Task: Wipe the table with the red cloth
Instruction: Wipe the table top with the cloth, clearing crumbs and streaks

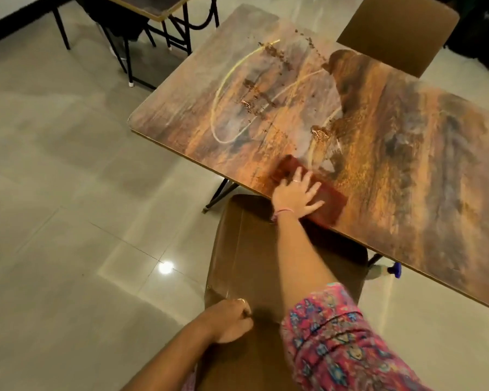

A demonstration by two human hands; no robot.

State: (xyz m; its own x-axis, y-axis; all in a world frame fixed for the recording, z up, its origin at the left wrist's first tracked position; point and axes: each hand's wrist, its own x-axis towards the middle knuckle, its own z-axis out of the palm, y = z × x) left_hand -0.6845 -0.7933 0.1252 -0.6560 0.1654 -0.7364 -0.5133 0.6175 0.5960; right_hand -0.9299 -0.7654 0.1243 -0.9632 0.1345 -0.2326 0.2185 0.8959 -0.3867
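Cloth first: the red cloth (pixel 326 197) lies flat on the worktop (pixel 407 170) near its six o'clock edge, folded into a long pad, and my right hand (pixel 295 193) rests on top of it with fingers (pixel 314 190) spread and straight, pressing rather than gripping. I judge it soft, light and limp, so it will bunch or slide out from under me unless the palm bears down evenly across its middle; pinching a corner would only drag it into a rope. The worktop looks glossy, so the cloth should glide easily, perhaps too easily. Toward twelve o'clock from my hand sit brown crumbs (pixel 254 94) and a smeared patch (pixel 321 135), with pale curved streaks (pixel 218 108) around them, so most of the wiping looks yet to be done. My left hand (pixel 232 323), down at seven o'clock, curls its fingers round the top edge of the brown chair (pixel 266 249) tucked against the worktop, which I take as bracing.
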